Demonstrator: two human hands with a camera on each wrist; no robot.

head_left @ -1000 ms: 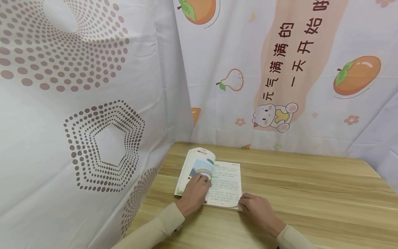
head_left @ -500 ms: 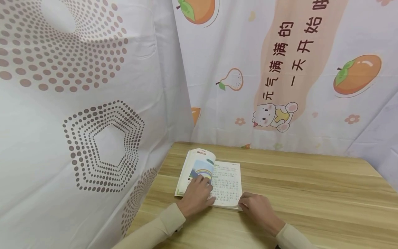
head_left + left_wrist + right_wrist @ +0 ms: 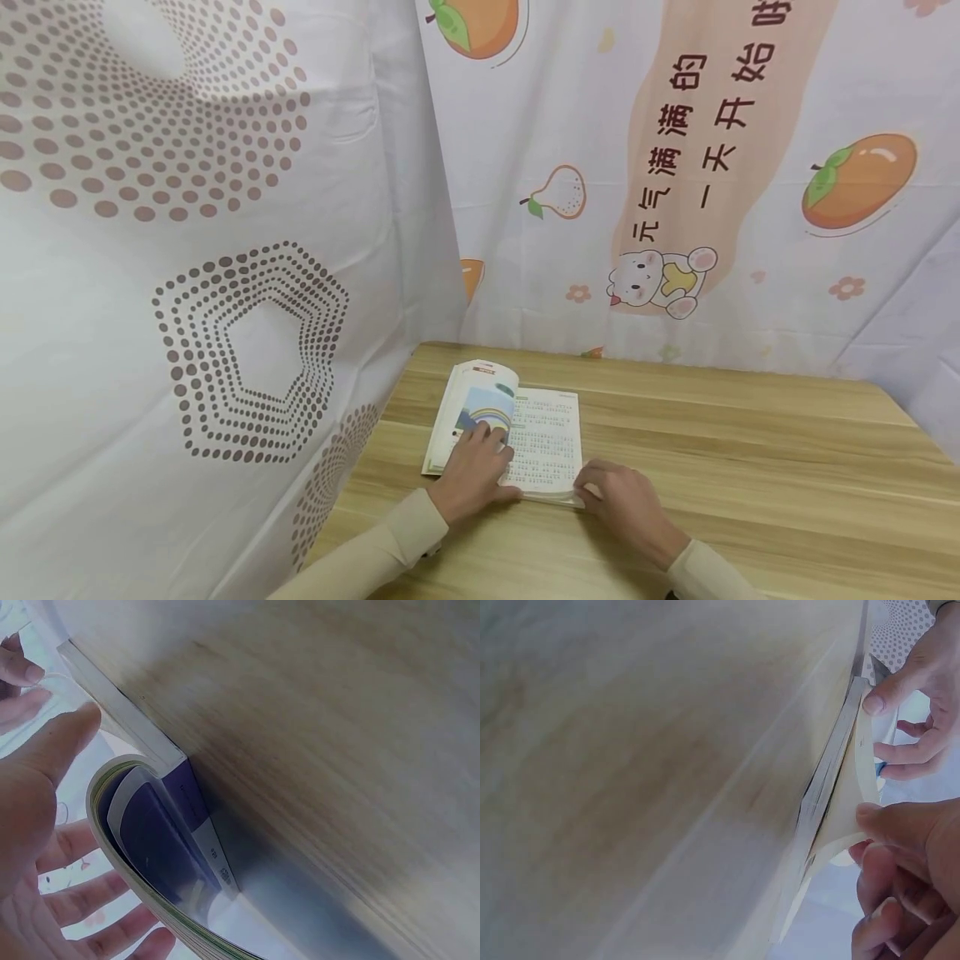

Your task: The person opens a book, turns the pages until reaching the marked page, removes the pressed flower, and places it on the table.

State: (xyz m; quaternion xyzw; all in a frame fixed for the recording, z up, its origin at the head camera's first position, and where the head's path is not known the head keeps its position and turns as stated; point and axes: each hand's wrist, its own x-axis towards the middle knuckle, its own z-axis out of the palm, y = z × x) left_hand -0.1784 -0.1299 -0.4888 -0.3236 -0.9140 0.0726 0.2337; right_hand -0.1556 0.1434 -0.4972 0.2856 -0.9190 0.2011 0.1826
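Observation:
An open book (image 3: pixel 551 433) lies on the wooden table, its left pages arched and showing a rainbow picture (image 3: pixel 487 407). My left hand (image 3: pixel 472 475) rests on those left pages with fingers extended, its thumb on the bottom edge of the text page near the spine. In the left wrist view the left hand's fingers (image 3: pixel 86 904) lie against the bent pages, whose outer side is largely hidden. At the lower right corner, my right hand (image 3: pixel 622 504) pinches a page between thumb and finger. The right wrist view has that page (image 3: pixel 849 817) lifted off the pages beneath.
Under the book is a wood-grain table (image 3: pixel 735 450), which extends to the right. A white dotted curtain (image 3: pixel 225 250) hangs close on the left. Behind the table hangs a fruit-print curtain (image 3: pixel 525 275).
My left hand has shifted slightly, its thumb moving out to the right onto the bottom of the text page. The right hand stays at the corner, with the page edge a little more raised.

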